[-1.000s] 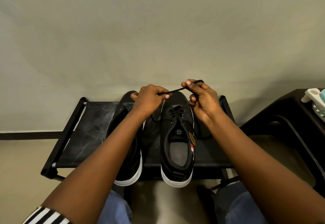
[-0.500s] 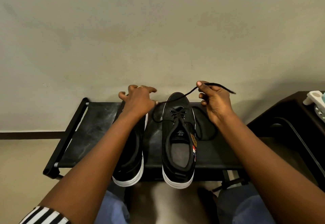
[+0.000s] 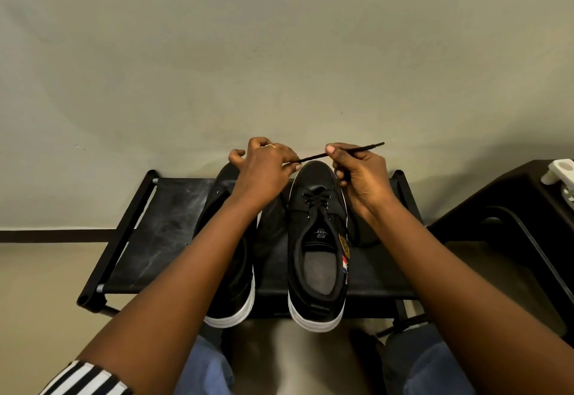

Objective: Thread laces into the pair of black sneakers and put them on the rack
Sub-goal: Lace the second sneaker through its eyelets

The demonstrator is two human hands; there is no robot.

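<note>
Black lace [image 3: 313, 156] is now pinched by both hands, left hand [image 3: 264, 171] having rejoined right hand [image 3: 360, 174].

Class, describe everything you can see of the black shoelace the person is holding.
The black shoelace is thin and cord-like. A short stretch runs taut between the left hand and the right hand, both pinching it above the toe of the right sneaker. Its free tip pokes out past the right hand's fingers. Lower down, it crosses the sneaker's front eyelets, and a slack loop lies on the rack.
</note>
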